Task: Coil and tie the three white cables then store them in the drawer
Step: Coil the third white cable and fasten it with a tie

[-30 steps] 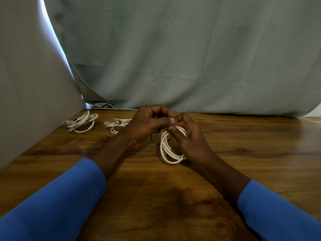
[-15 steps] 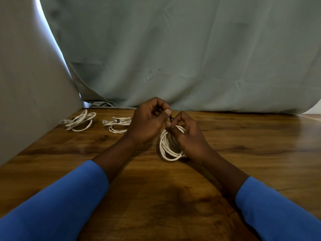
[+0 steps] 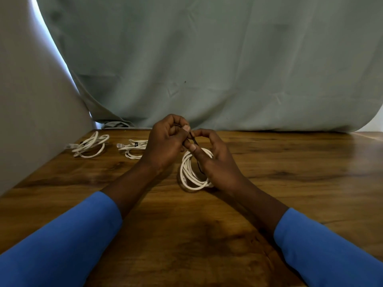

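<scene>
The third white cable (image 3: pixel 193 177) stands on edge near the middle of the desk (image 3: pixel 290 175), its loops gathered into a tidy ring. A thin dark tie (image 3: pixel 194 141) rises from the ring between the two hands. The right hand (image 3: pixel 217 164) grips the ring, thumb pressed on the loops. The left hand (image 3: pixel 165 146), fingers curled, pinches the tie's upper end just above it. Whether the tie is already wound round the loops or only laid against them cannot be told, since the fingers cover that spot.

Toward the desk's far left lie the other two. The middle coil (image 3: pixel 133 149) carries a small black band and looks tied, though the left hand hides its right side. The far coil (image 3: pixel 89 145) is wound, but any tie on it is too small to see.

So the job seems well past halfway: coiling is done, the last tie is in hand, and storing all three remains. No drawer is in view. A grey-green cloth (image 3: pixel 228 69) closes off everything behind the desk.
</scene>
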The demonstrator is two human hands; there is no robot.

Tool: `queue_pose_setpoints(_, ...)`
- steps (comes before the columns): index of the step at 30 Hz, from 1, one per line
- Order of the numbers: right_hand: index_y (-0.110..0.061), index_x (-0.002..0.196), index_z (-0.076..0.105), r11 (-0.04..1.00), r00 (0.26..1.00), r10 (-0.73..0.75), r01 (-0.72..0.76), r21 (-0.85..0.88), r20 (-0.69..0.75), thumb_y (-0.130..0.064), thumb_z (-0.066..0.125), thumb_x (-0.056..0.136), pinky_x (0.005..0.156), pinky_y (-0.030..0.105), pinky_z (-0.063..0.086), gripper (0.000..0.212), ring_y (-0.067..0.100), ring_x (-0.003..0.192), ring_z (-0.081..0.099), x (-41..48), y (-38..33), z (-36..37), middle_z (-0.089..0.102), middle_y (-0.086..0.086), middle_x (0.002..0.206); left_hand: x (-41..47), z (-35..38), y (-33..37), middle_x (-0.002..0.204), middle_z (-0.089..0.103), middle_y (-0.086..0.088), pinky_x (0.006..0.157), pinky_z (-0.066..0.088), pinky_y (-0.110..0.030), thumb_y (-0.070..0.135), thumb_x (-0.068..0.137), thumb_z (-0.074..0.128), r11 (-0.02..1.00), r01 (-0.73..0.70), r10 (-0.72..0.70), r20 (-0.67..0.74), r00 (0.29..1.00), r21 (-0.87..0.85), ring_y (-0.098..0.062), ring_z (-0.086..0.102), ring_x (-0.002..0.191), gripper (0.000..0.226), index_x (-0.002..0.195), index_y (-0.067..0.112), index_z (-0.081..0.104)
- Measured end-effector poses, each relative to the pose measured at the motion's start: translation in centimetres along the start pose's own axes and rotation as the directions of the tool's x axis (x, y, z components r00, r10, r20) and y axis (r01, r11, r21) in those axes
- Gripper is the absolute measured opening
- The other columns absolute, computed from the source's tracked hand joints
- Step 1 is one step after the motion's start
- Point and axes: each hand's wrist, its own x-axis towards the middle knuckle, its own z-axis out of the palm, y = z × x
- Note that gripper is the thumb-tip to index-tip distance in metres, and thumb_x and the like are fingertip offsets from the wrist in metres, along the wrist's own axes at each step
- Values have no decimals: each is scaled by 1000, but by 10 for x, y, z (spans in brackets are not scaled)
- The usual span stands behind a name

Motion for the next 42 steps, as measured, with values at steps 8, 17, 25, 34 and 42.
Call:
queue_pose_setpoints(8,-14,124,66,957,992,125,-117,267,-12,-15,63,102,47,12,41,22,-2,45,55,2,2,0,62,-15,55,0,-1,-1,79,64,5,69,45,-17,5,97,66,969,-169,153,97,983,178,0,56,71,14,93,19,66)
queue_pose_setpoints(17,-8,126,69,933,985,169,-167,318,21,-11,67,99,49,13,44,27,-2,47,57,2,0,1,64,-14,59,5,-1,2,76,61,4,60,45,-14,1,101,58,993,-100,103,-46,994,58,3,57,61,14,94,13,62)
queue_pose_setpoints(25,-10,122,71,923,965,219,-252,290,142,-10,69,97,57,17,50,25,2,60,64,-1,0,4,72,-5,73,23,-26,4,71,57,7,49,43,-20,9,103,57,996,-39,14,-316,949,-74,-5,52,59,18,91,21,61)
queue_pose_setpoints(34,-11,121,71,914,956,241,-282,293,167,-13,73,95,64,27,55,26,12,70,70,-1,2,5,75,4,82,26,-33,0,76,59,4,49,44,-22,12,104,58,990,26,-77,-366,927,-141,-5,53,58,13,94,21,61)
queue_pose_setpoints(42,0,112,68,893,968,239,-251,373,80,-3,69,95,49,13,48,17,1,54,65,-1,0,3,73,0,72,2,-9,-10,82,73,-3,65,56,-24,14,95,71,974,224,-218,164,962,-21,-12,68,72,3,95,15,74)
